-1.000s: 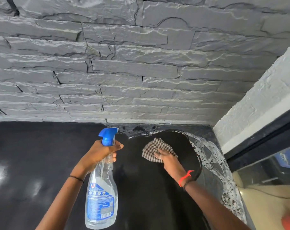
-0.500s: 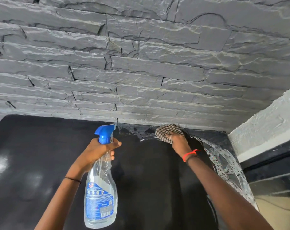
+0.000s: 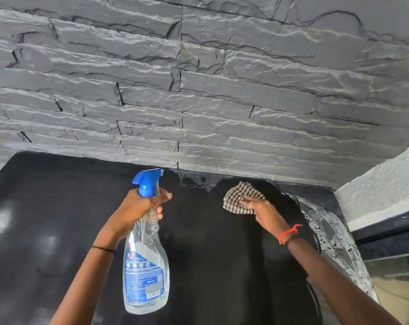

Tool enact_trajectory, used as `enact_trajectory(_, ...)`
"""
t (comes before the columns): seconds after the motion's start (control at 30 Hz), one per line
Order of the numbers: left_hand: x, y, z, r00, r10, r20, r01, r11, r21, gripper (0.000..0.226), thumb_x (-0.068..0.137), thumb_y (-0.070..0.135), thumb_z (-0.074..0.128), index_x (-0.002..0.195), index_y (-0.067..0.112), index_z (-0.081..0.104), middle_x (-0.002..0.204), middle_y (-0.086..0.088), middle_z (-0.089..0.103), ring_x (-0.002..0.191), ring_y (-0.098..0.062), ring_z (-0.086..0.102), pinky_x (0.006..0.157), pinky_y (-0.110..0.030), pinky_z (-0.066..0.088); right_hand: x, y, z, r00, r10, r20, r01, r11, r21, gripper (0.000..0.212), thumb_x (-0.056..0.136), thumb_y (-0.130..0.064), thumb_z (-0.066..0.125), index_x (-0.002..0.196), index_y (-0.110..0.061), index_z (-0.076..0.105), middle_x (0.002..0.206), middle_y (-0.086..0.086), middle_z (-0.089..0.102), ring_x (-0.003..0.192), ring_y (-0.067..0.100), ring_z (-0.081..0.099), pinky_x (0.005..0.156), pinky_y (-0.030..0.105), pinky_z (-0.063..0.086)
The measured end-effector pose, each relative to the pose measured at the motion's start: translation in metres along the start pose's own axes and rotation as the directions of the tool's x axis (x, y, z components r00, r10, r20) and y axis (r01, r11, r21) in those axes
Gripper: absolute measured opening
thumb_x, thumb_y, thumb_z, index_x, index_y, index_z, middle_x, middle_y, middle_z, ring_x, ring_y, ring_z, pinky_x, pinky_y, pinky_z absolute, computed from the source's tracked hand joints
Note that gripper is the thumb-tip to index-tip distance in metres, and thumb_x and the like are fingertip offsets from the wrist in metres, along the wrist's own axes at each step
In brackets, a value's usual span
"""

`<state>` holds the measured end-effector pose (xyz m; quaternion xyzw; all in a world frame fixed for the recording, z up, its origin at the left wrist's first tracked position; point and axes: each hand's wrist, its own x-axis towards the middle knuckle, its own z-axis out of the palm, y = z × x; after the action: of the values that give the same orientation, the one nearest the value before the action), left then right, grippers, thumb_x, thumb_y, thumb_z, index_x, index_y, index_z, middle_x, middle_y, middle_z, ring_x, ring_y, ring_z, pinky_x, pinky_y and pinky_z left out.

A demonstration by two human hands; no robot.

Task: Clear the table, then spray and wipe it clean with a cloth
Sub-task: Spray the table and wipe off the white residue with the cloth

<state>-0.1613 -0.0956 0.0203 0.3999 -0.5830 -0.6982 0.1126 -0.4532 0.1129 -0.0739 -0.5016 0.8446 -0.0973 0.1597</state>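
Black worktop (image 3: pixel 46 231) mid-wipe: right grip (image 3: pixel 262 209) spread flat on checked cloth (image 3: pixel 239 195) near back wall (image 3: pixel 198 102), left grip (image 3: pixel 138 207) wrapped round raised spray bottle (image 3: pixel 146 266); next likely needs strokes across the left side.

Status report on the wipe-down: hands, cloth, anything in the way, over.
Left hand grips spray bottle by its neck. Right hand presses checked cloth on black table, far edge. Stone wall right behind cloth.

1. Our left hand (image 3: pixel 140 208), arm raised from lower left, grips the spray bottle (image 3: pixel 147 266) by its neck, thumb extended.
2. Our right hand (image 3: pixel 259 207), arm outstretched, presses flat fingers on the cloth (image 3: pixel 238 194).
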Motion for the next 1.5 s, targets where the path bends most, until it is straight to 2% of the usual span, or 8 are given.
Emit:
enact_trajectory(0.13,-0.003,-0.008,-0.013,1.000,-0.014,-0.012,0.014,1.000,-0.001,0.015,0.084,0.018,0.070,0.087,0.007,0.062,0.057,-0.006,0.058,0.049,-0.016,0.058,0.055,-0.029,0.053,0.041,-0.041,0.009,0.996,-0.088,0.028,0.088,0.996,-0.001,0.070,0.075,0.018,0.040,0.135,-0.016,0.052,0.147,0.009,0.044,0.137,0.017,0.041,0.117,0.021,0.020)
enact_trajectory(0.33,-0.004,-0.009,-0.025,0.998,-0.028,-0.048,0.027,1.000,-0.015,0.017,0.084,0.015,0.070,0.092,0.003,0.062,0.059,-0.009,0.057,0.049,-0.017,0.057,0.058,-0.031,0.053,0.097,-0.153,0.047,0.948,-0.304,0.100,0.306,0.952,-0.004,0.053,0.082,0.011,0.048,0.130,-0.009,0.056,0.146,0.012,0.044,0.137,0.023,0.040,0.115,0.023,0.020)
enact_trajectory(0.53,-0.007,-0.008,-0.045,0.994,-0.035,-0.099,0.036,0.999,0.001,0.021,0.079,0.020,0.076,0.089,0.006,0.065,0.056,-0.007,0.059,0.048,-0.016,0.058,0.051,-0.029,0.052,0.125,-0.203,0.049,0.957,-0.254,0.142,0.257,0.966,-0.006,0.049,0.088,0.012,0.039,0.132,-0.005,0.052,0.138,0.018,0.051,0.128,0.034,0.048,0.109,0.040,0.037)
enact_trajectory(0.73,-0.007,-0.010,-0.055,0.997,-0.019,-0.071,0.021,0.999,0.029,0.014,0.079,0.023,0.077,0.077,0.014,0.066,0.055,-0.005,0.058,0.047,-0.014,0.057,0.052,-0.028,0.051,0.104,-0.147,0.037,0.982,-0.187,0.029,0.188,0.980,-0.060,0.050,0.084,0.011,0.046,0.127,-0.010,0.059,0.132,0.014,0.058,0.123,0.031,0.054,0.107,0.040,0.040)
enact_trajectory(0.9,-0.008,-0.013,-0.043,0.999,-0.015,-0.048,0.016,1.000,0.026,0.016,0.080,0.023,0.075,0.079,0.012,0.065,0.055,-0.005,0.059,0.048,-0.013,0.058,0.052,-0.028,0.051,0.073,-0.057,0.006,0.995,0.096,-0.034,-0.099,0.991,-0.091,0.053,0.086,0.008,0.041,0.129,-0.018,0.058,0.121,0.017,0.065,0.114,0.034,0.060,0.098,0.043,0.048)
enact_trajectory(1.17,-0.019,-0.011,-0.023,0.999,-0.040,-0.030,0.041,0.998,0.040,0.017,0.083,0.019,0.072,0.086,0.006,0.061,0.055,-0.006,0.059,0.047,-0.014,0.058,0.052,-0.028,0.052,0.023,0.055,-0.030,0.847,0.505,-0.164,-0.505,0.862,0.043,0.033,0.094,-0.004,0.046,0.122,0.002,0.060,0.127,0.025,0.059,0.122,0.037,0.053,0.105,0.038,0.036)
enact_trajectory(1.33,-0.023,-0.007,-0.018,0.999,-0.029,-0.018,0.030,0.997,0.072,0.017,0.084,0.020,0.070,0.088,0.006,0.061,0.056,-0.006,0.060,0.048,-0.014,0.059,0.053,-0.029,0.053,0.025,0.036,-0.027,0.849,0.502,-0.168,-0.488,0.865,0.116,0.032,0.093,-0.004,0.047,0.120,0.002,0.062,0.127,0.024,0.060,0.124,0.033,0.053,0.111,0.034,0.030)
enact_trajectory(1.5,-0.024,0.002,0.001,1.000,-0.007,0.004,0.006,0.997,0.083,0.015,0.084,0.019,0.070,0.086,0.007,0.061,0.056,-0.006,0.060,0.048,-0.015,0.059,0.055,-0.030,0.053,0.018,-0.007,-0.016,0.953,0.281,-0.117,-0.270,0.957,0.105,0.037,0.095,-0.006,0.042,0.128,-0.008,0.059,0.136,0.012,0.056,0.130,0.022,0.049,0.113,0.024,0.023)
